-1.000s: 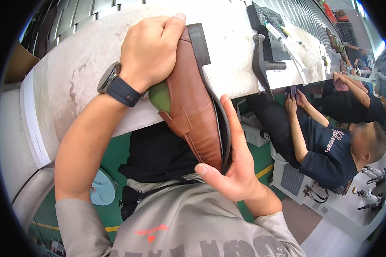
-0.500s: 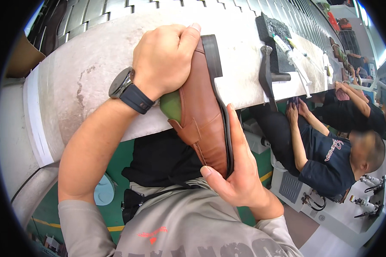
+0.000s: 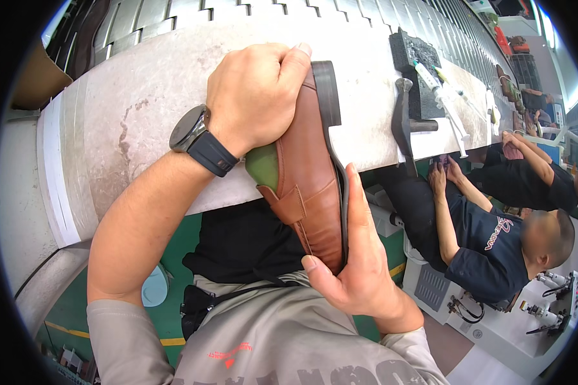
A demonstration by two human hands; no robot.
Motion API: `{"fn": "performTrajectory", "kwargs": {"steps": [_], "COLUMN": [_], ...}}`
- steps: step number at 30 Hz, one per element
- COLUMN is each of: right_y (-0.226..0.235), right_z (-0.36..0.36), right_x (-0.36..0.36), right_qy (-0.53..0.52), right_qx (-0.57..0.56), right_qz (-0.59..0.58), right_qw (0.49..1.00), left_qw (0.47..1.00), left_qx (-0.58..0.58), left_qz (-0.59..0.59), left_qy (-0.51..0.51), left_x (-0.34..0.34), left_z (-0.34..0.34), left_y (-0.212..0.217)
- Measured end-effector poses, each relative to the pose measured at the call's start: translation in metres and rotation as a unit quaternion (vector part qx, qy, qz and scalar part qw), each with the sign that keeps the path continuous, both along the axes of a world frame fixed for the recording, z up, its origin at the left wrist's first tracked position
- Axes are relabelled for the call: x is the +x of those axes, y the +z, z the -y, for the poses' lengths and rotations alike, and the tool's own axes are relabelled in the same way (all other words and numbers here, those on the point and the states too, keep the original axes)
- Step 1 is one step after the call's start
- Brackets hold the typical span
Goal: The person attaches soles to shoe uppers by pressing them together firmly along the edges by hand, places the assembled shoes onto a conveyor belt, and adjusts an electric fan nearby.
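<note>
A brown leather loafer (image 3: pixel 311 170) with a dark sole lies on its side over the front edge of the pale bench top, its heel away from me and its toe toward my body. Something green (image 3: pixel 263 168) fills the shoe's opening. My left hand (image 3: pixel 257 90), with a black watch on its wrist, is closed round the heel end; its fingers are partly hidden behind the shoe. At the toe end my right hand (image 3: pixel 359 256) grips the loafer, thumb on the upper and straight fingers along the sole.
Right of the shoe, a hammer (image 3: pixel 402 122) lies beside a black block (image 3: pixel 412 51) and syringes (image 3: pixel 440 96). A slatted metal conveyor (image 3: pixel 237 11) runs behind the bench top (image 3: pixel 141 122). Co-workers sit on the right, one in a dark shirt (image 3: pixel 488 237) close by.
The bench and shoe appear slightly lower and farther right in view. Both hands keep their hold on the loafer.
</note>
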State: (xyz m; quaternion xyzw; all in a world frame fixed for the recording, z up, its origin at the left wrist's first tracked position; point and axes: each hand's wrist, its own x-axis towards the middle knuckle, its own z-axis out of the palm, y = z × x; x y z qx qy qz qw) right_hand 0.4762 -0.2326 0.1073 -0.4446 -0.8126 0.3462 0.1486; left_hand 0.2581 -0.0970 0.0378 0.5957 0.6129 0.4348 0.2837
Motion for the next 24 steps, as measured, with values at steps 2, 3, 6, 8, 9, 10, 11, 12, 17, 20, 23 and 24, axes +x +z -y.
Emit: {"fn": "performTrajectory", "kwargs": {"steps": [2, 3, 6, 8, 9, 10, 11, 12, 17, 20, 23, 24], "right_y": [-0.003, -0.003, -0.002, -0.002, -0.002, -0.001, 0.000, 0.000, 0.001, 0.000, 0.001, 0.000], "right_z": [0.002, 0.002, 0.002, 0.004, 0.006, 0.009, 0.012, 0.013, 0.015, 0.015, 0.016, 0.016], "right_x": [0.002, 0.001, 0.003, 0.003, 0.003, 0.004, 0.004, 0.004, 0.004, 0.004, 0.003, 0.003], "right_qy": [-0.018, -0.018, -0.020, -0.018, -0.018, -0.020, -0.022, -0.022, -0.001, -0.006, -0.009, -0.009], "right_qx": [0.009, 0.009, 0.003, 0.012, 0.010, 0.006, 0.003, 0.001, 0.039, 0.033, 0.028, 0.028], "right_qz": [-0.024, -0.023, -0.016, -0.014, -0.013, -0.005, 0.002, 0.003, 0.043, 0.041, 0.038, 0.038], "right_qw": [1.000, 1.000, 1.000, 1.000, 1.000, 1.000, 1.000, 1.000, 0.998, 0.999, 0.999, 0.999], "left_qw": [1.000, 1.000, 1.000, 1.000, 1.000, 1.000, 1.000, 1.000, 1.000, 1.000, 1.000, 1.000], "left_qx": [-0.007, -0.007, 0.012, 0.008, 0.006, 0.015, 0.023, 0.022, 0.016, 0.015, 0.015, 0.015], "left_qz": [-0.001, 0.000, 0.006, 0.013, 0.014, 0.012, 0.010, 0.011, 0.013, 0.014, 0.019, 0.019], "left_qy": [-0.003, -0.003, -0.003, -0.009, -0.010, -0.011, -0.013, -0.013, -0.014, -0.014, -0.011, -0.010], "left_x": [0.000, 0.000, 0.001, 0.000, 0.000, 0.000, 0.000, 0.000, -0.001, 0.000, 0.000, 0.000], "left_z": [0.000, 0.000, 0.000, 0.001, 0.001, 0.001, 0.001, 0.000, 0.000, 0.000, 0.001, 0.000], "left_y": [0.001, 0.001, -0.001, -0.003, -0.004, -0.005, -0.006, -0.006, -0.004, -0.005, -0.004, -0.004]}}
